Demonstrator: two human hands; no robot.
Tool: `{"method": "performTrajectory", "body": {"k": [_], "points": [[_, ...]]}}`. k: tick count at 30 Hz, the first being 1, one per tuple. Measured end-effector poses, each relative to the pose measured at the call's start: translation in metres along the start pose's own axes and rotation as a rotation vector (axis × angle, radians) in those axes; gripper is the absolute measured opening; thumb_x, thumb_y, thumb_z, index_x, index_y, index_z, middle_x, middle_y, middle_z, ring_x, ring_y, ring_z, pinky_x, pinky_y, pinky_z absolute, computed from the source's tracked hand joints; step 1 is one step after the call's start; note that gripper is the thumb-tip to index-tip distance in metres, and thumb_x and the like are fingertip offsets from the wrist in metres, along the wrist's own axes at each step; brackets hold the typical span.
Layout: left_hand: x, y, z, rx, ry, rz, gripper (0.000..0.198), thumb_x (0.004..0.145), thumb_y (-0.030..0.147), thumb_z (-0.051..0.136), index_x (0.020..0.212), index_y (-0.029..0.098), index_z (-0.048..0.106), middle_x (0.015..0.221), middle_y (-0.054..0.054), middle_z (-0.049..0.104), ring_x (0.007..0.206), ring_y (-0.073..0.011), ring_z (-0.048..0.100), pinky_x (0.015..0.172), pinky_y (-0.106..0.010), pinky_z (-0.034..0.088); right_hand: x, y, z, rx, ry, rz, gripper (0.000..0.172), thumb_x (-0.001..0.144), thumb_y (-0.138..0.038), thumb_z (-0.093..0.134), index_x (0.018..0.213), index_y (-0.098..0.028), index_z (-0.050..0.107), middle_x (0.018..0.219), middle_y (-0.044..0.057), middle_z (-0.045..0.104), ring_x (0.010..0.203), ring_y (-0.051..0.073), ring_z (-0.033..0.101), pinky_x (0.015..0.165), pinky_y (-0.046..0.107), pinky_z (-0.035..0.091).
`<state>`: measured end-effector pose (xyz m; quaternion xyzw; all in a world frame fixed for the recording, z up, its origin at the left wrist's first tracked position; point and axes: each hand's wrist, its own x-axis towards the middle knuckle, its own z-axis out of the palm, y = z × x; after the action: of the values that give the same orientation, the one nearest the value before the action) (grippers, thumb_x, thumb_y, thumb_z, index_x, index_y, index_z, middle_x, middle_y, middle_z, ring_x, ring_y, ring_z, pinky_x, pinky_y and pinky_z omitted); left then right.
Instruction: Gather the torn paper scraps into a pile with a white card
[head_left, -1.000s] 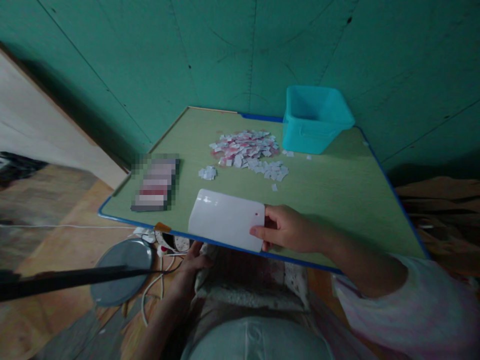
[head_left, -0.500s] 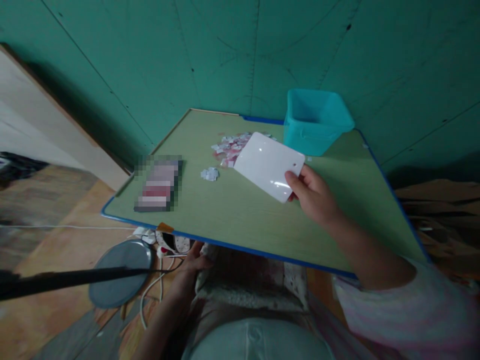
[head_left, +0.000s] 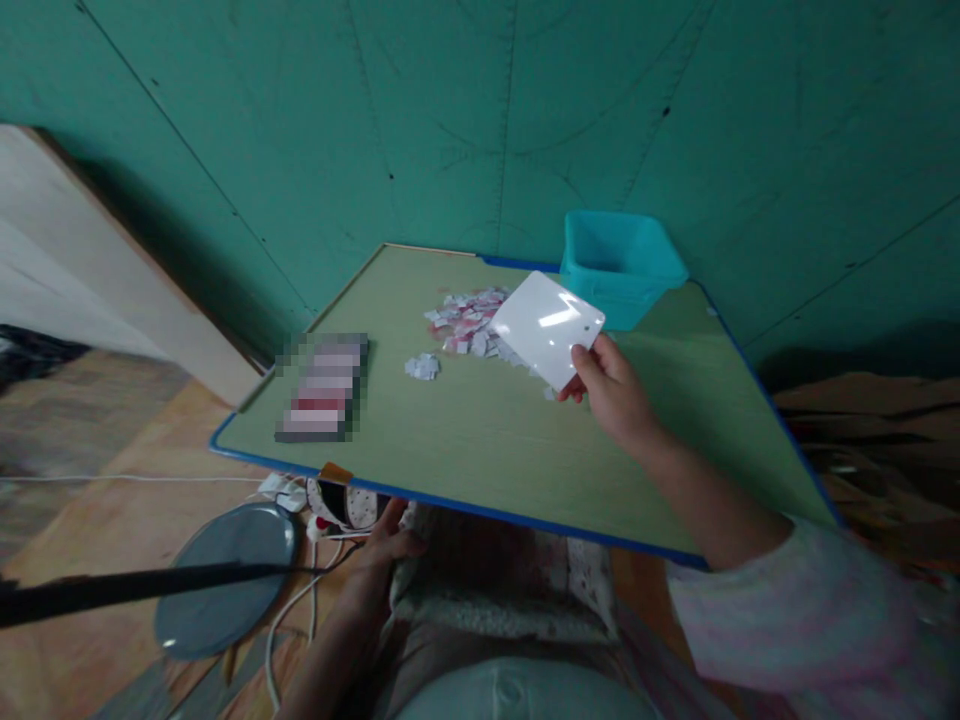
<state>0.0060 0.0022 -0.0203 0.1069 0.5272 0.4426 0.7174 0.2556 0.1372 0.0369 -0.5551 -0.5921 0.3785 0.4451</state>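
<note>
Grip of the left hand (head_left: 384, 550), below the near edge of the tabletop (head_left: 450, 440) and beside pale cloth (head_left: 465, 617) at the lap, is half hidden, so whether it grasps anything cannot be told; the right hand (head_left: 615, 392) pinches a white plastic scraper (head_left: 544, 325) by its holed end, thumb on top, fingers beneath. From the left, a flat pixelated device (head_left: 324, 390) lies near the tabletop's left side, then a small cluster of paper scraps (head_left: 424, 367), then a larger heap of scraps (head_left: 463, 322) with pink showing among them. Tilted, the scraper hides the heap's right part; whether they touch is unclear. Beyond it stands a turquoise bin (head_left: 628, 302). Held at one end only, the scraper could twist or slip under hard pressure; a quick sweep might scatter light scraps, and a knock from its far corner could shift the bin
</note>
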Motion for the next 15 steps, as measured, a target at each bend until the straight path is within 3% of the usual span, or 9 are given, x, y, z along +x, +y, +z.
{"method": "performTrajectory", "body": {"k": [5, 8, 11, 13, 15], "points": [[0.003, 0.001, -0.002, 0.005, -0.038, 0.018, 0.058, 0.056, 0.006, 0.055, 0.110, 0.027, 0.051, 0.083, -0.001, 0.072, 0.088, -0.0267, 0.065, 0.070, -0.033, 0.051, 0.003, 0.008, 0.002, -0.140, 0.014, -0.067, 0.031, 0.084, -0.049, 0.037, 0.084, -0.019, 0.046, 0.064, -0.002, 0.048, 0.055, 0.010, 0.047, 0.052, 0.024, 0.037], [0.017, -0.005, -0.013, 0.031, 0.010, 0.091, 0.050, 0.048, 0.007, 0.058, 0.096, 0.023, 0.057, 0.071, 0.000, 0.072, 0.078, -0.0263, 0.067, 0.061, -0.029, 0.049, 0.007, 0.012, 0.001, -0.167, 0.020, -0.059, 0.032, 0.083, -0.049, 0.037, 0.084, -0.018, 0.046, 0.065, -0.002, 0.048, 0.056, 0.010, 0.046, 0.053, 0.024, 0.037], [0.041, -0.018, -0.032, -0.059, 0.028, 0.189, 0.049, 0.038, 0.001, 0.059, 0.080, 0.024, 0.061, 0.064, 0.003, 0.071, 0.061, -0.0196, 0.064, 0.050, -0.023, 0.046, 0.011, 0.016, 0.000, -0.116, 0.017, -0.010, 0.034, 0.083, -0.050, 0.037, 0.092, -0.018, 0.046, 0.071, 0.000, 0.051, 0.058, 0.011, 0.048, 0.055, 0.025, 0.039], [0.057, -0.028, -0.045, -0.072, 0.053, 0.214, 0.050, 0.037, 0.003, 0.065, 0.082, 0.025, 0.060, 0.067, 0.005, 0.072, 0.044, -0.0115, 0.056, 0.038, -0.019, 0.039, 0.014, 0.018, -0.001, -0.081, 0.012, 0.020, 0.035, 0.082, -0.050, 0.039, 0.094, -0.017, 0.046, 0.075, 0.002, 0.053, 0.059, 0.011, 0.049, 0.056, 0.025, 0.040], [0.070, -0.036, -0.054, -0.097, 0.047, 0.223, 0.069, 0.036, 0.000, 0.066, 0.099, 0.026, 0.056, 0.064, 0.007, 0.071, 0.034, -0.0080, 0.048, 0.034, -0.018, 0.035, 0.017, 0.019, -0.002, -0.048, 0.000, 0.027, 0.036, 0.082, -0.049, 0.040, 0.097, -0.017, 0.046, 0.073, 0.002, 0.054, 0.058, 0.012, 0.050, 0.055, 0.025, 0.040]]}}
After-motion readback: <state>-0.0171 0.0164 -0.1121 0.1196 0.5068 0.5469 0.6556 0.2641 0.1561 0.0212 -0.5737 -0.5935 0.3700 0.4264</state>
